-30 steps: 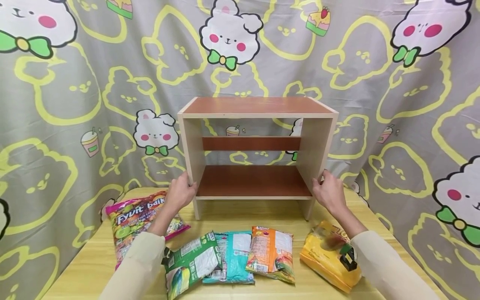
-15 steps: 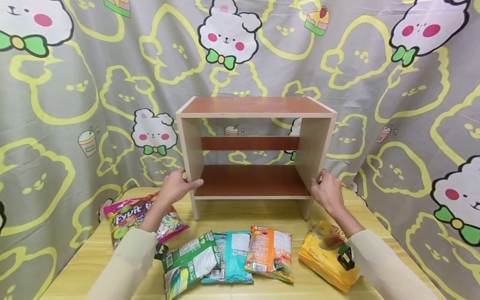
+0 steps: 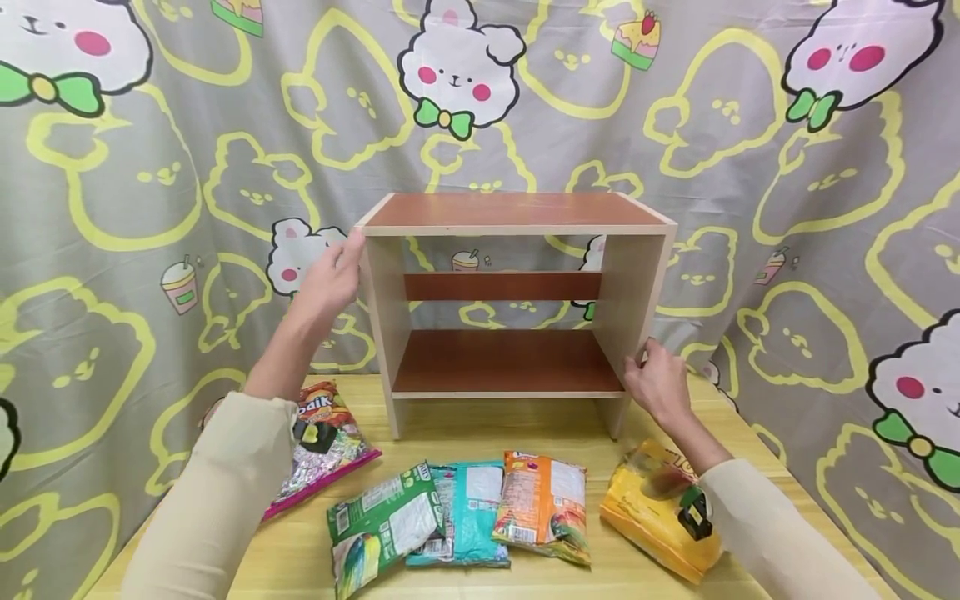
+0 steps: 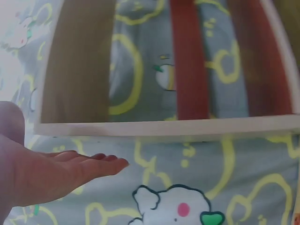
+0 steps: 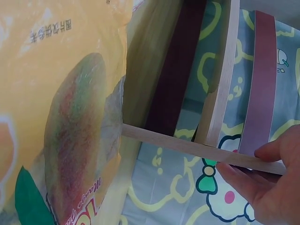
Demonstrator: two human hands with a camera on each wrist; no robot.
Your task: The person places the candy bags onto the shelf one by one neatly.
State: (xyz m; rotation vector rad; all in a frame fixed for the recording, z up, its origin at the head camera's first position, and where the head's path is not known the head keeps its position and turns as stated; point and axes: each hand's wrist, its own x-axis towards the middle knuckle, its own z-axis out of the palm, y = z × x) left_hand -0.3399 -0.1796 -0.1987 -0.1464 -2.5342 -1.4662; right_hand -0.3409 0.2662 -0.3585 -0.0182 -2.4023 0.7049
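Note:
A small shelf (image 3: 517,212) with reddish-brown boards and pale side panels stands upright on the table. My left hand (image 3: 330,277) is at the upper left corner of the shelf, fingertips at the front edge of its side panel. In the left wrist view the fingers (image 4: 101,166) are straight, along the panel's outer side. Lower down on the opposite side, my right hand (image 3: 660,385) pinches the right panel's front edge. The right wrist view shows the thumb (image 5: 276,145) on one face of that panel and the fingers on the other.
Candy bags lie in front of the shelf: a green bag (image 3: 386,525), a teal bag (image 3: 476,517), an orange bag (image 3: 542,508) and a yellow mango bag (image 3: 656,517). A pink-edged bag (image 3: 330,458) is partly behind my left sleeve. A patterned curtain (image 3: 480,150) hangs behind the wooden table (image 3: 487,425).
My left hand has let go of the left panel's lower part and moved up to the shelf's top left corner. My right hand has kept its place. The shelf stands where it was.

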